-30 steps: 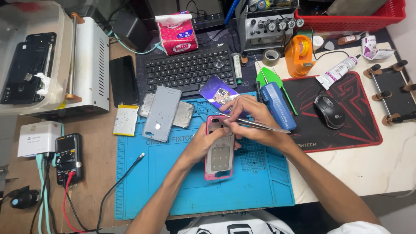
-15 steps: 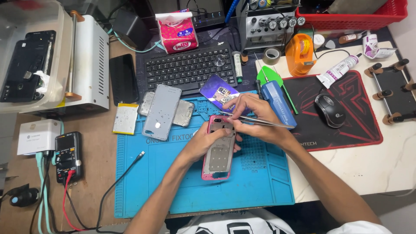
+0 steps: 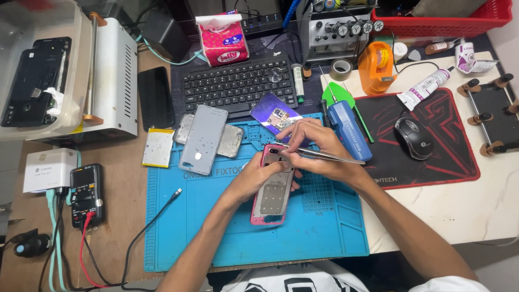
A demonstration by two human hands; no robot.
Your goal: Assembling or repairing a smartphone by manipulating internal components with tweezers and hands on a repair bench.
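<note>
Pink phone frame (image 3: 272, 196): opened, back up, lying on the blue work mat (image 3: 216, 232) at centre of the surface, long axis running 12 to 6 o'clock
Left hand (image 3: 258, 174): fingers closed around the frame's upper left edge, steadying it
Right hand (image 3: 319, 154): fingers pinched on metal tweezers (image 3: 324, 155), tips pointing toward 9 o'clock and meeting the top of the frame
Grey back cover (image 3: 203, 138): at 10 o'clock of the frame, lying over a metal plate
Small circuit board on purple card (image 3: 278, 116): at 12 o'clock, just beyond the right hand
Blue case (image 3: 348, 130): at 2 o'clock, beside the right hand
Black keyboard (image 3: 238, 84): farther out at 12 o'clock
Black mouse (image 3: 413, 138): at 3 o'clock, on the red-patterned pad
Multimeter (image 3: 86, 189): at 9 o'clock, well apart
</note>
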